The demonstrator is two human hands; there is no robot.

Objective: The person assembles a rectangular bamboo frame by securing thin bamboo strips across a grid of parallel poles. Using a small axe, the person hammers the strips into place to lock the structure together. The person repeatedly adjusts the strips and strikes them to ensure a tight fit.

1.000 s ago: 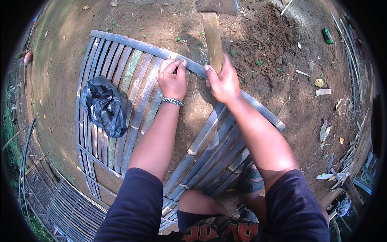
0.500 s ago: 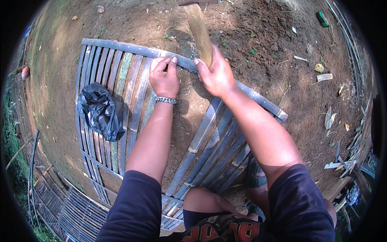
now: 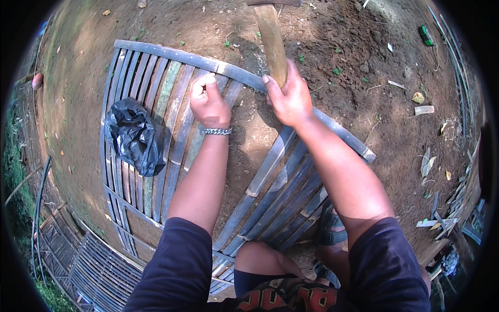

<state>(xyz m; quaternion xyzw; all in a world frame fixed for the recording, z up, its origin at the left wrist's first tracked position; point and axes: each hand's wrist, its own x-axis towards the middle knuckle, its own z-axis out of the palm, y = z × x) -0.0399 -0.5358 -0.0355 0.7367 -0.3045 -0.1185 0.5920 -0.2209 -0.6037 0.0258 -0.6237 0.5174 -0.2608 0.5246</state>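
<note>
My right hand (image 3: pixel 291 100) is wrapped round the wooden handle of a hammer (image 3: pixel 272 44); its dark head is cut off by the top of the view. The handle points away from me, over the far rail of a bamboo slat panel (image 3: pixel 179 55) lying on the ground. My left hand (image 3: pixel 210 106), with a chain bracelet at the wrist, is closed with fingers curled, just on the near side of that rail, over the slats. Whatever its fingers may hold is hidden. A crumpled black plastic bag (image 3: pixel 135 136) rests on the slats to the left.
Bare soil (image 3: pixel 358 67) with dry leaves surrounds the panel. More slatted bamboo panels (image 3: pixel 106 270) lie at the lower left. Loose bamboo pieces (image 3: pixel 439 222) are piled at the right. A small green object (image 3: pixel 426 35) lies far right. My knee (image 3: pixel 262 260) is close to the near slats.
My left hand has drawn slightly back from the far rail, its fingers curling in. The right hand still grips the hammer. The whole view has shifted a little.
</note>
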